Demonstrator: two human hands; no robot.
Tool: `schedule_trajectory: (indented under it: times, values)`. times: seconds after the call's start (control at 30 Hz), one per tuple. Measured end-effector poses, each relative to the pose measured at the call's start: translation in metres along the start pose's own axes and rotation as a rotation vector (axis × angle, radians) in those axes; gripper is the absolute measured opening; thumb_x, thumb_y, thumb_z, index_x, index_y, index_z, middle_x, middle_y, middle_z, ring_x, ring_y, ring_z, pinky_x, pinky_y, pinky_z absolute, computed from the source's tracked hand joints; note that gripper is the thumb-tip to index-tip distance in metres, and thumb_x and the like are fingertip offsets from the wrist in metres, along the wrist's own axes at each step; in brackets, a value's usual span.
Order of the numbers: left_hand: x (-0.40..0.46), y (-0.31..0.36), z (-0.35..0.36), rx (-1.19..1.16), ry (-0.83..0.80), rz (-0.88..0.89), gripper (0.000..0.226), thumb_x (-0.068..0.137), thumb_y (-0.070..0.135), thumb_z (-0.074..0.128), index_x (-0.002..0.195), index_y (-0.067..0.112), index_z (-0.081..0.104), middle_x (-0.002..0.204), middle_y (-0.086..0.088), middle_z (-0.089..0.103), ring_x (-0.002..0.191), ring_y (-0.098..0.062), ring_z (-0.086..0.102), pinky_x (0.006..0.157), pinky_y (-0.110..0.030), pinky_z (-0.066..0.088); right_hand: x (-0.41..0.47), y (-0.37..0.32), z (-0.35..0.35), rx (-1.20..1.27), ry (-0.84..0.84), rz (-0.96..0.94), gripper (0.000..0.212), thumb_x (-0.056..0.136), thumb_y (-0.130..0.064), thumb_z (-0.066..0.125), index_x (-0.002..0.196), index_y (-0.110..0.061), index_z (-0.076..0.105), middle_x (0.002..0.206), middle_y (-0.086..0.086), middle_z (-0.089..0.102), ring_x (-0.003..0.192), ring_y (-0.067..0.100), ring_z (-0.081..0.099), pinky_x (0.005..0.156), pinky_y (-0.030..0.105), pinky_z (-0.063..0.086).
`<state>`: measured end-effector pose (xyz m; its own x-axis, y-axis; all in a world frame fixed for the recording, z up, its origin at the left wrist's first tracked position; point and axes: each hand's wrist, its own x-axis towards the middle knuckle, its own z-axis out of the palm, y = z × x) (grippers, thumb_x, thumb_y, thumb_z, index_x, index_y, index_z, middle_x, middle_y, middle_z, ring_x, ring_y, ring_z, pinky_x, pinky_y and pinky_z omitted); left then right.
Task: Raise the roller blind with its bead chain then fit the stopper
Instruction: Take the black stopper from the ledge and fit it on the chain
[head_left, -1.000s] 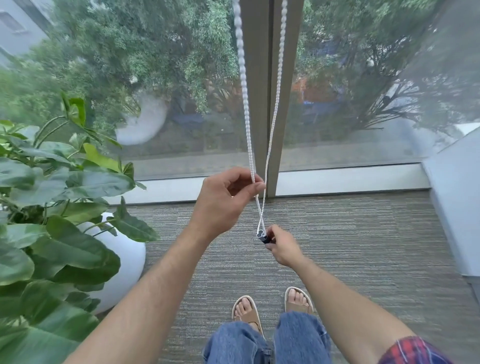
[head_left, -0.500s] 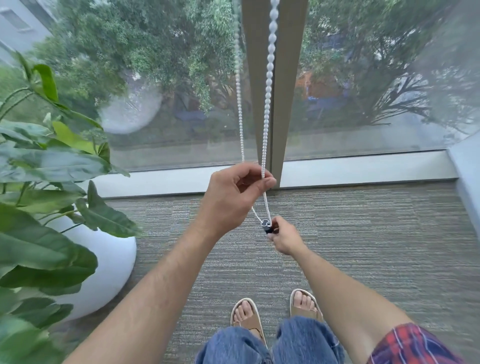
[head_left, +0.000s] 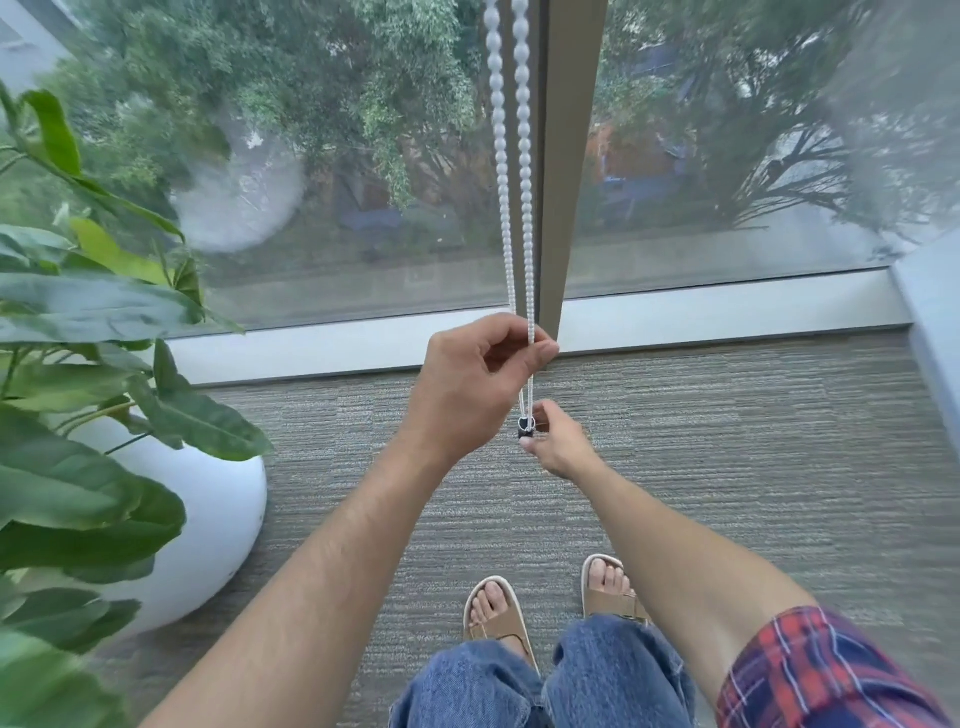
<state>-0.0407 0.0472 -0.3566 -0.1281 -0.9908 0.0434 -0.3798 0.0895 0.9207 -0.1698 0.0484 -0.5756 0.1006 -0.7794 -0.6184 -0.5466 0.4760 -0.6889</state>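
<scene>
The left hand (head_left: 467, 384) pinches the chain (head_left: 511, 171) between thumb and forefinger, the other fingers curled loosely in. The two bead strands drop side by side from the top of the view, pass in front of the mullion (head_left: 571, 156), and run together through that pinch. Just below the left fingertips the strands go on down to the loop's bottom end, where the small dark stopper (head_left: 526, 429) sits on the chain. The right hand (head_left: 558, 441) is lower and just to the right of the left, its thumb and forefinger closed on the stopper from the right side. Past both hands lie the sill (head_left: 727, 312) and the carpet (head_left: 727, 441); a white pot (head_left: 208, 519) stands well left of the left hand.
</scene>
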Motion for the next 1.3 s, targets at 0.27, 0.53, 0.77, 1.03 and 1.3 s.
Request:
schedule_trajectory:
  times: [0.27,0.53,0.77,1.03,1.3]
  values:
    - [0.012,0.066,-0.019,0.02,0.045,0.012,0.014,0.087,0.014,0.073,0.08,0.025,0.069,0.065,0.027,0.065,0.063,0.006,0.059,0.065,-0.009,0.044,-0.048,-0.096,-0.053,0.163,-0.052,-0.287,0.023,0.083,-0.014,0.072,0.098,-0.029,0.064,0.09,-0.012,0.068,0.073,-0.001,0.064,0.057,0.008,0.045]
    - [0.03,0.166,-0.057,-0.031,0.09,0.067,0.02,0.087,0.015,0.073,0.077,0.031,0.068,0.067,0.022,0.067,0.064,0.001,0.061,0.064,-0.013,0.047,-0.125,-0.203,-0.115,0.303,-0.018,-0.465,0.014,0.083,-0.019,0.074,0.096,-0.02,0.07,0.092,0.002,0.075,0.08,0.007,0.066,0.074,0.027,0.054]
    - [0.048,0.258,-0.1,-0.08,0.154,0.121,0.006,0.086,0.021,0.071,0.084,0.027,0.071,0.071,0.011,0.07,0.067,-0.013,0.068,0.071,-0.048,0.06,-0.2,-0.302,-0.169,0.356,0.073,-0.656,0.022,0.08,-0.031,0.072,0.102,-0.029,0.07,0.103,0.0,0.076,0.093,0.005,0.068,0.078,0.026,0.055]
    - [0.061,0.344,-0.135,-0.193,-0.007,0.063,0.048,0.084,0.011,0.075,0.129,0.02,0.059,0.118,-0.006,0.071,0.114,-0.013,0.066,0.102,-0.031,0.05,-0.288,-0.405,-0.25,0.451,0.163,-0.868,0.041,0.08,-0.012,0.063,0.12,-0.016,0.061,0.106,0.006,0.073,0.097,0.017,0.071,0.086,0.033,0.056]
    - [0.079,0.443,-0.166,-0.334,0.113,0.219,0.038,0.087,0.042,0.063,0.121,0.025,0.065,0.111,0.006,0.075,0.109,-0.012,0.069,0.094,-0.023,0.051,-0.364,-0.506,-0.322,0.34,0.204,-0.966,0.066,0.081,-0.008,0.065,0.142,-0.021,0.044,0.129,0.006,0.063,0.105,0.015,0.068,0.097,0.037,0.055]
